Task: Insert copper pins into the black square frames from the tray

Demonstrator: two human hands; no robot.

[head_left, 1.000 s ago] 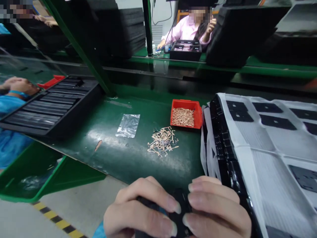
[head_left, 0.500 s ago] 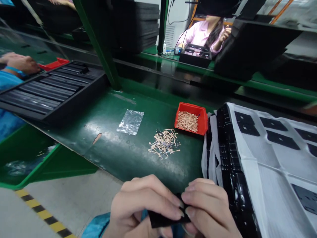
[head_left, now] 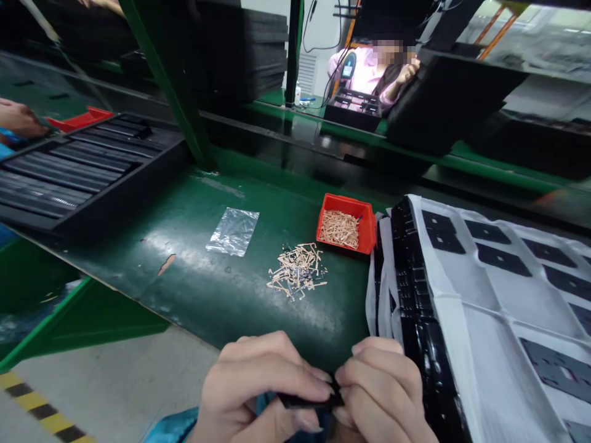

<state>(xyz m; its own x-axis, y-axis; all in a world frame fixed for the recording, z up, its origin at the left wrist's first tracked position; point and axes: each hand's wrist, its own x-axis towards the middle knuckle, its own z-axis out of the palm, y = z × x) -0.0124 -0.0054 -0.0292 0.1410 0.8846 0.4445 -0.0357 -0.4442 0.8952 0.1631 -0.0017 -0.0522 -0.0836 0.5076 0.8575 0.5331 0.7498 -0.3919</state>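
Both of my hands meet at the near edge of the bench, closed on one small flat black plate point(head_left: 305, 403). My left hand point(head_left: 258, 387) pinches it between thumb and fingers from the left. Curled fingers of my right hand point(head_left: 383, 387) grip its right end, and much of the plate is hidden beneath them. Beyond the hands lies a loose pile of small beige and dark strips point(head_left: 298, 271). Behind the pile stands a red bin point(head_left: 368, 231) with many similar beige strips point(head_left: 339, 229) in it.
A clear plastic bag point(head_left: 233, 232) lies on the green bench point(head_left: 184, 295). At right are stacked trays point(head_left: 489, 295) with white liners and black plates. At left stand a black tray point(head_left: 92, 203) of dark bars and a green crate point(head_left: 106, 326). Co-workers sit left and across.
The plate has tilted and now shows more edge-on between my fingers. My view has shifted slightly, so the bench things appear a little further left. Both hands keep their hold.
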